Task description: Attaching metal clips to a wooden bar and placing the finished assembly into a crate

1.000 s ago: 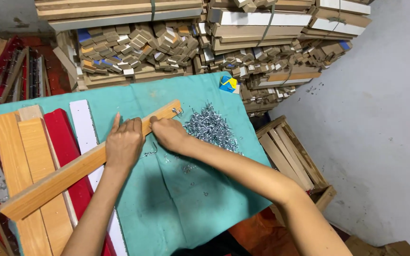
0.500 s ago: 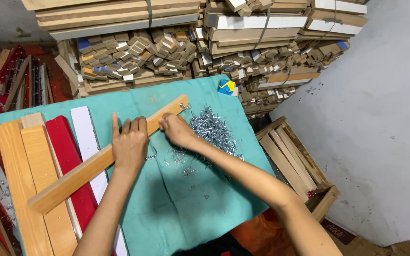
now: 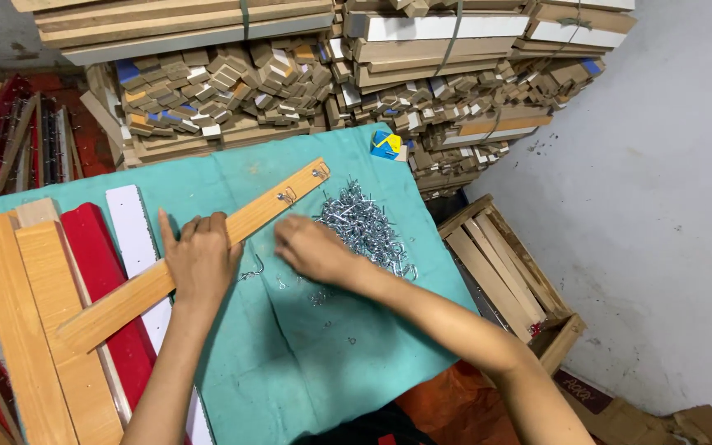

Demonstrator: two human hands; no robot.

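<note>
Two hands over a teal cloth [image 3: 306, 363] on the bench. Left hand [image 3: 201, 257] lies palm-down on a long wooden strip [image 3: 208, 247], fingers spread across it, pressing rather than gripping; the strip runs diagonally from lower left to upper right, with two metal hooks [image 3: 302, 185] already fitted near its far end. Right hand [image 3: 311, 247] sits just right of the strip at the edge of a pile of silver screw hooks [image 3: 364, 224], fingers curled down; probably pinching one, but the view's too blurred to tell. Loose hooks [image 3: 250, 269] scattered between the hands. More wooden strips [image 3: 18, 330], one red [image 3: 100, 280], one white [image 3: 132, 222], lie left. Stacked timber [image 3: 306, 74] behind; wooden crate [image 3: 508, 272] right.
</note>
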